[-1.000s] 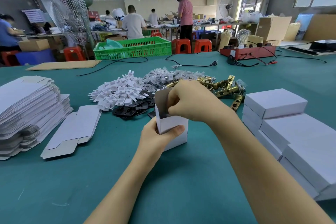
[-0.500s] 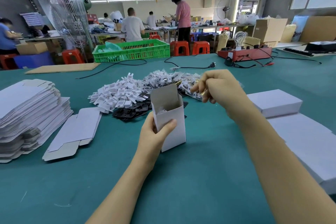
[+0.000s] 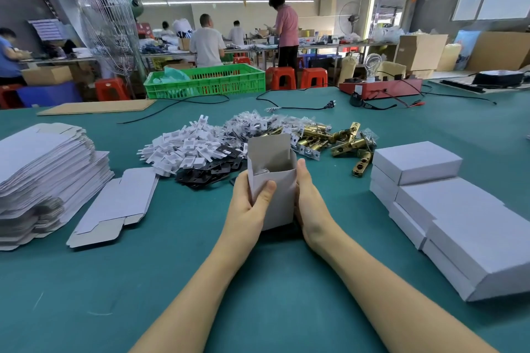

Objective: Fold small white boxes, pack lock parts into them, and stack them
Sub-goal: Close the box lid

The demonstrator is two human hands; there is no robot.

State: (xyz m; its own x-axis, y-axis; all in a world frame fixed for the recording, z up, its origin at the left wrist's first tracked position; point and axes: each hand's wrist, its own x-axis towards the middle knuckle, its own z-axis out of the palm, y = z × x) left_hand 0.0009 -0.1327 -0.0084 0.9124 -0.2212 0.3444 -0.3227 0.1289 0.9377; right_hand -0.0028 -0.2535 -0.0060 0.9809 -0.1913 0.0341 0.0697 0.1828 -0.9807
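- The small white box (image 3: 274, 195) stands upright on the green table (image 3: 258, 281), close in front of the person, its top open and its grey lid flap sticking straight up at the back.
- The left hand (image 3: 248, 206) is wrapped around the box's left side — thumb pressed across the front face, fingers hidden behind.
- The right hand (image 3: 308, 203) lies flat against the box's right wall, fingers straight and together, holding nothing else.
- Something pale shows inside the box near the left wall; what it is cannot be told.
- Just behind the box lie the parts: a heap of white plastic pieces (image 3: 183, 149), black flat plates (image 3: 206, 173), small clear bags (image 3: 252, 125) and brass latches (image 3: 338, 140).
- To the left sit a tall stack of flat box blanks (image 3: 43, 169) and, beside it, one loose blank (image 3: 114, 206).
- To the right — closed white boxes (image 3: 430, 192) stacked in layers.
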